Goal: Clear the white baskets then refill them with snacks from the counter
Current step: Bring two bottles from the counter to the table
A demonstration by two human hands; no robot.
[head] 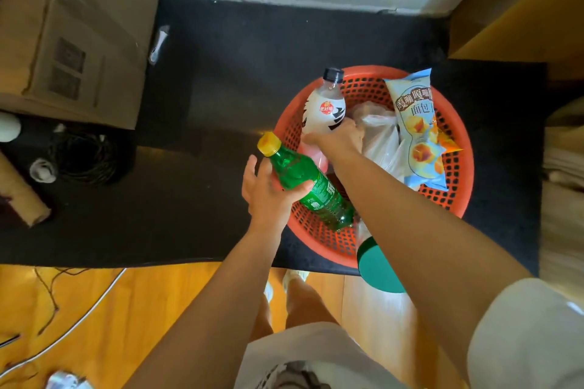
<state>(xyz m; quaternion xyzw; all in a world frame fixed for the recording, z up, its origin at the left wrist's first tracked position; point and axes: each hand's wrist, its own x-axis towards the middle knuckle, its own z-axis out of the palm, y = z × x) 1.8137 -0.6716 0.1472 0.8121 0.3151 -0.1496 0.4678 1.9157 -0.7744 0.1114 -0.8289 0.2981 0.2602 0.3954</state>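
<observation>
- The left hand (268, 189), at the centre of the frame, grips a green soda bottle (303, 181) with a yellow cap; the fingers are curled round its middle and the thumb lies across the label.
- The green bottle is tilted, cap toward the upper left, its base down inside the lower left part of the orange basket (455, 199).
- The right hand (339, 137), just above and right of the left, is closed round a white-labelled bottle (325, 110) with a black cap; it holds the bottle's lower body.
- This bottle leans with its cap toward the top of the frame, over the basket's upper left rim; pinkish liquid shows below the hand.
- The orange basket is round and perforated, sitting on a black counter (221, 79) right of centre.
- Inside it, at the upper right, lies a light blue snack bag (417, 133) printed with bread cubes; its top reaches past the rim.
- A clear plastic bag (379, 136) lies between the blue bag and the right hand.
- A green-lidded container (377, 265) shows at the basket's lower edge, partly hidden by the right forearm.
- A cardboard box (69, 35) fills the upper left of the frame, with a coil of black cable (85, 158) below it on the counter.
- A wooden floor (94, 309) fills the lower left.
</observation>
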